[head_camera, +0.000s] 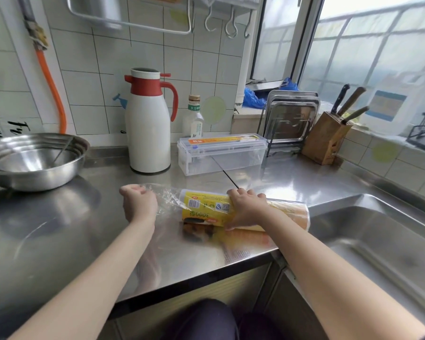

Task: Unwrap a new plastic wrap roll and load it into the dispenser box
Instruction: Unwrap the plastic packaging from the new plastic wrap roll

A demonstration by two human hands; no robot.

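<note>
A new plastic wrap roll (206,209) with a yellow label lies lengthwise on the steel counter (59,229) near the front edge. My right hand (247,207) grips the roll around its middle. My left hand (139,202) pinches the loose clear outer wrapper (167,196) bunched off the roll's left end. The clear dispenser box (221,153) stands behind the roll, its lid down, with an orange-yellow label showing on top.
A white and red thermos jug (149,121) and a small bottle (194,116) stand at the wall. Stacked steel bowls (35,160) sit far left. A tray rack (290,119) and knife block (326,138) stand at back right. The sink (378,236) lies right of the roll.
</note>
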